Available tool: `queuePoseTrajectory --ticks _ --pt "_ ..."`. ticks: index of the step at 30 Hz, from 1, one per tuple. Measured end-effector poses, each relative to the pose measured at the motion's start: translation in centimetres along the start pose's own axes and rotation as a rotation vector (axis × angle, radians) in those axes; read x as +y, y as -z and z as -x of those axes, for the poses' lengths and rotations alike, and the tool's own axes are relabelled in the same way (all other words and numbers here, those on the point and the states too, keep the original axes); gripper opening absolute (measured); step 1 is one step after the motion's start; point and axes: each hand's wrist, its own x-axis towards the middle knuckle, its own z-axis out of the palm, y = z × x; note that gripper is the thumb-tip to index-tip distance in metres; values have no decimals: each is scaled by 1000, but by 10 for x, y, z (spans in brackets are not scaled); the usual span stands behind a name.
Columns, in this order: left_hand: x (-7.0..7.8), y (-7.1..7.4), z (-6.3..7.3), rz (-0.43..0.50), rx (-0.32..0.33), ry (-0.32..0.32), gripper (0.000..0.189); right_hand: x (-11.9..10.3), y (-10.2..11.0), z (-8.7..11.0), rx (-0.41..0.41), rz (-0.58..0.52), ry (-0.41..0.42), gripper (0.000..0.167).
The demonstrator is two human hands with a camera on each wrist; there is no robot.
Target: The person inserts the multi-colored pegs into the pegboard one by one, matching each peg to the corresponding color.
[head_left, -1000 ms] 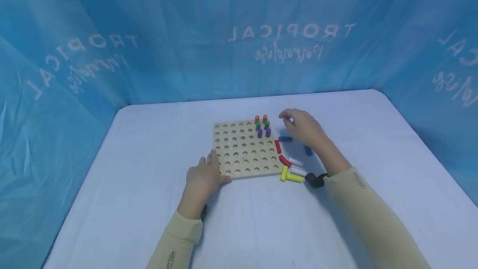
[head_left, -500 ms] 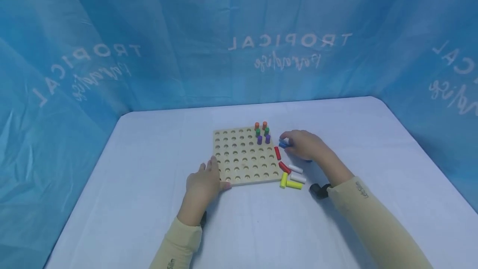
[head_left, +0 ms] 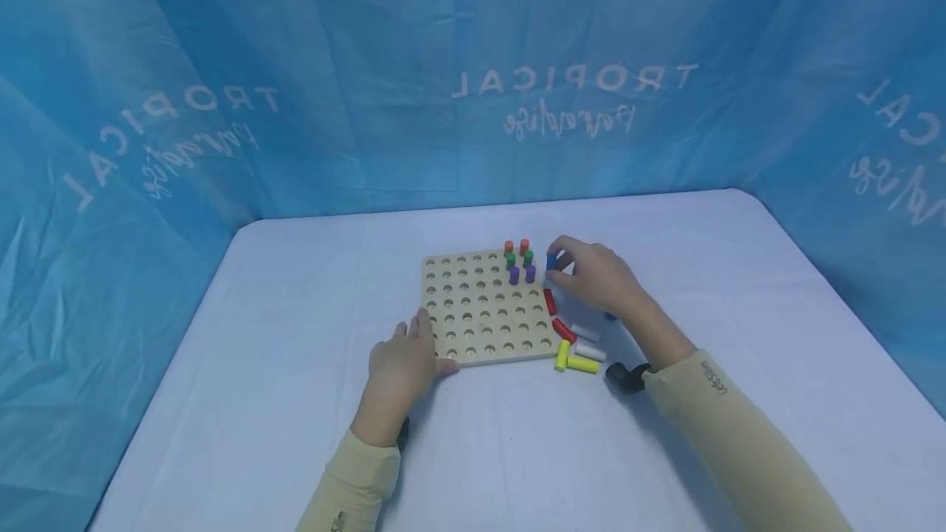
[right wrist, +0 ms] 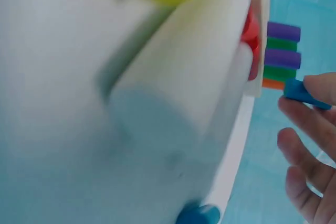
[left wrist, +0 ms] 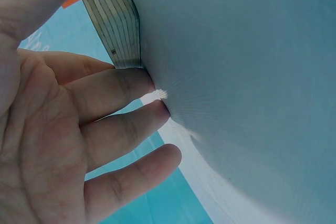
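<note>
Straight-fingered, the left hand [head_left: 402, 355] touches the pegboard's [head_left: 476, 327] near-left corner, where steady bracing helps; beyond its right edge, the right hand [head_left: 602, 276] pinches a blue peg [head_left: 551, 262], best held upright.

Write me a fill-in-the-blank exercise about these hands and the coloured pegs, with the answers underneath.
1. The right hand pinches a peg coloured ____.
2. The left hand touches a pegboard that bears ____ standing pegs.
3. The row of pegs between the orange pegs and the purple pegs is ____.
4. Beside the red pegs and white pegs lie two loose pegs coloured ____.

Missing words: blue; six; green; yellow.
</note>
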Motion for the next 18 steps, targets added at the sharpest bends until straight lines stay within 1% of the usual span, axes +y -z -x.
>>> queuePoseTrajectory --ticks 3,8,14,18 --pt "0 0 0 8 6 -3 96 -7 1 1 19 -34 10 33" --pt "-1 -1 0 9 30 -14 96 -13 -2 1 0 -54 15 32" --pt "-1 -1 0 -3 22 -17 96 -15 -8 2 -46 -22 51 30" --pt "-1 -1 0 -19 26 -25 95 -18 -9 2 -51 10 76 29"
